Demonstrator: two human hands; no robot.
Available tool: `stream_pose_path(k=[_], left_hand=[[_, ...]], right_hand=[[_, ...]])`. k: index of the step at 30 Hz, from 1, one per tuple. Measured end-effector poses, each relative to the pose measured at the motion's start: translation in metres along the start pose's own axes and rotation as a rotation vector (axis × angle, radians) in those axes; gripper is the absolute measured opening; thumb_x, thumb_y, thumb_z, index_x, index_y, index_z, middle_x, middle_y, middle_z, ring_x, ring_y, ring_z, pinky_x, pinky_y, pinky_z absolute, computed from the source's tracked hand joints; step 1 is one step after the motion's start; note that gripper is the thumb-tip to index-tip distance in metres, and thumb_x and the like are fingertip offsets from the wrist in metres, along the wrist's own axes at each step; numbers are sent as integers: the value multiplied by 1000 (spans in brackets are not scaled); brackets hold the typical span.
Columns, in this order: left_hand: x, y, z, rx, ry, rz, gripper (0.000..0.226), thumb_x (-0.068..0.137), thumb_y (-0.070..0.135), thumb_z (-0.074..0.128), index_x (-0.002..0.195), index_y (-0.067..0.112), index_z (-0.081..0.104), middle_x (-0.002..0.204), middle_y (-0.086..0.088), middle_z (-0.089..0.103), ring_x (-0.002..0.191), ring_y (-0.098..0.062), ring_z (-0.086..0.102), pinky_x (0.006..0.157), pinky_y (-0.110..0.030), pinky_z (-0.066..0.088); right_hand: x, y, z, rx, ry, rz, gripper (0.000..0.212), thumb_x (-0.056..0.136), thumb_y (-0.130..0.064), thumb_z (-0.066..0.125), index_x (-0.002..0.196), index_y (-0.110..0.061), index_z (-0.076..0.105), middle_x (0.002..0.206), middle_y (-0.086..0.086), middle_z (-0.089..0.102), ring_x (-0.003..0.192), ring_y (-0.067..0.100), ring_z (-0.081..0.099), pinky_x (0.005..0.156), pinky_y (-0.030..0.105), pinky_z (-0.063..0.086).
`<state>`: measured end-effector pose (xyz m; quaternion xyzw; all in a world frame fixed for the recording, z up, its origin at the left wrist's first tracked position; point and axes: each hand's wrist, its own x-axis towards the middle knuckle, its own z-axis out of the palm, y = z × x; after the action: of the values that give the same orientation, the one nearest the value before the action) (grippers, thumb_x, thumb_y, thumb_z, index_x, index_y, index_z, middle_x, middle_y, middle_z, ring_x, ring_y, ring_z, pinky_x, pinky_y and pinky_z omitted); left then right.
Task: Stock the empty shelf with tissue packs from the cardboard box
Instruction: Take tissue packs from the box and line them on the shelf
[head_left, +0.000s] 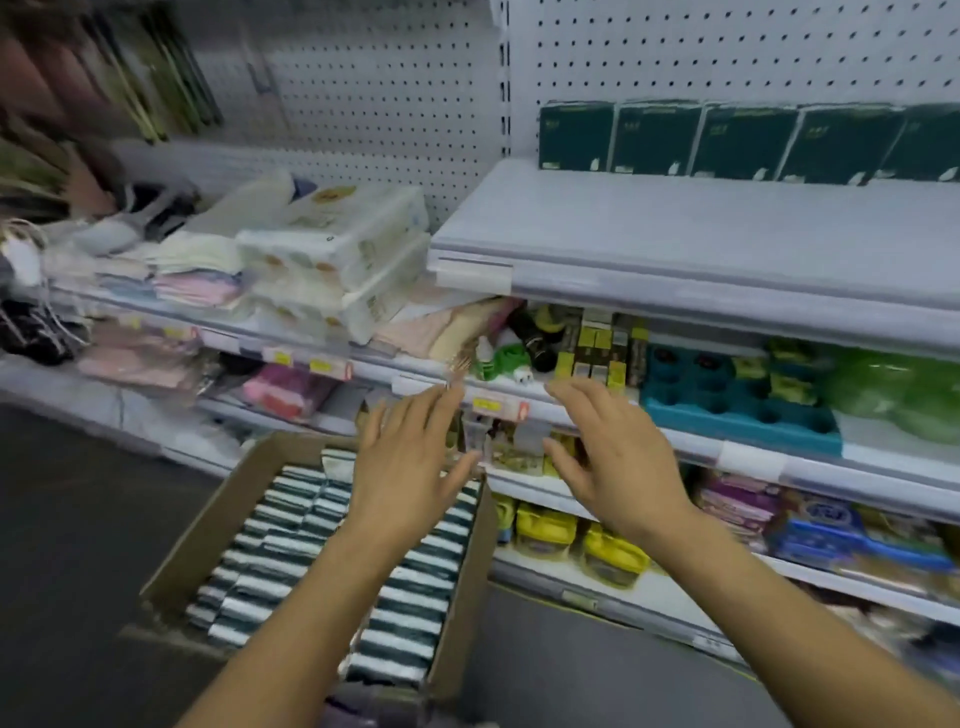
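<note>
Hovering with fingers spread and holding nothing, the left hand (402, 462) hangs directly above the tissue packs (291, 551) in the cardboard box (208, 525), nearer them than the right hand (613, 457), the shelf (701, 228) lying up-right.

No text can be read. The print on the dark green tissue packs (743, 140) on the shelf (675, 228) and on the yellow price tags (487, 404) below it is blurred.
</note>
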<state>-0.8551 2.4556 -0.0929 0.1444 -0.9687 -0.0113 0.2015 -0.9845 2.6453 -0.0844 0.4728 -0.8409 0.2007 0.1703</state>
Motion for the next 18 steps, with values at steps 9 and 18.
stream_pose_path(k=[9,18], left_hand=[[-100,-118,41,-91,-293,-249,72,94,45,58,153,15,28,147,-8,46,135,-28,42,115,-42,26],[-141,-277,96,-212,-525,-492,74,94,40,60,154,14,25,146,-12,45,133,-31,42,103,-40,41]], right_hand=[[-3,-89,100,105,-263,-101,43,94,-35,57,132,-14,53,124,9,58,105,34,59,74,43,52],[16,-168,229,132,-580,-9,43,100,-40,46,139,-23,46,135,1,52,125,25,47,97,39,42]])
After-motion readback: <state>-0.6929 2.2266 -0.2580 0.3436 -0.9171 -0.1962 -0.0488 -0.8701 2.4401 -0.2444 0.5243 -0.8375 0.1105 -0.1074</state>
